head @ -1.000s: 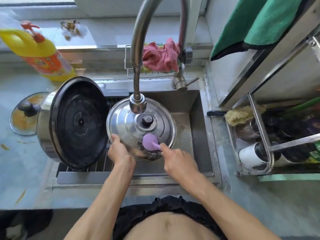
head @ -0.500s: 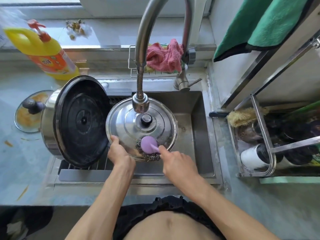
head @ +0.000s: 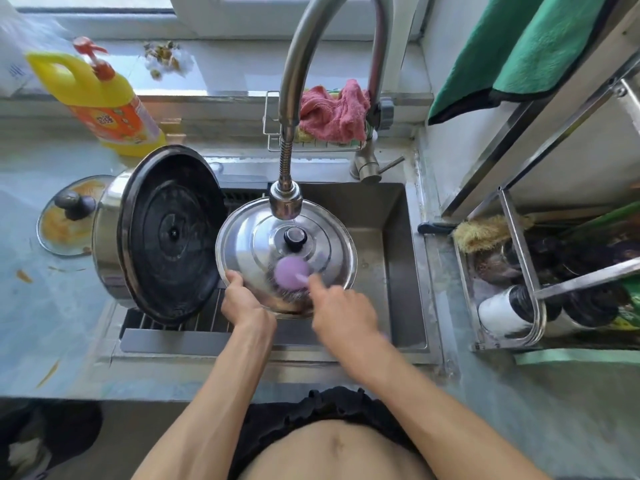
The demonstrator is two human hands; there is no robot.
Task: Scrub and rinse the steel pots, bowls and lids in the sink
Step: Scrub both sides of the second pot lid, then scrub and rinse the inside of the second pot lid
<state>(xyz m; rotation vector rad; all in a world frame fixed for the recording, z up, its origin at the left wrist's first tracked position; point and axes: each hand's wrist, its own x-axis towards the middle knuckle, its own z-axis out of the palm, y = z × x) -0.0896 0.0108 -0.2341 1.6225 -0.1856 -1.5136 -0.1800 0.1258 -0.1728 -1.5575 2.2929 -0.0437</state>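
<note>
Both hands on lid [head: 304, 233] rim, over sink [head: 398, 258].

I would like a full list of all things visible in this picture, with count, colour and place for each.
steel lid: 1, silver with black knob, held over the sink under the tap
scrubber: 1, purple, on the lid
sink: 1, steel, centre
tap: 1, steel, above the sink
big pot: 1, steel with black base, on its side, left of the lid
glass lid: 1, dirty, far left counter
detergent bottle: 1, yellow, back left
pink cloth: 1, wire basket behind the tap
green towel: 1, upper right
rack: 1, steel, right
left hand: grips lid rim
right hand: holds scrubber, blurred
</note>
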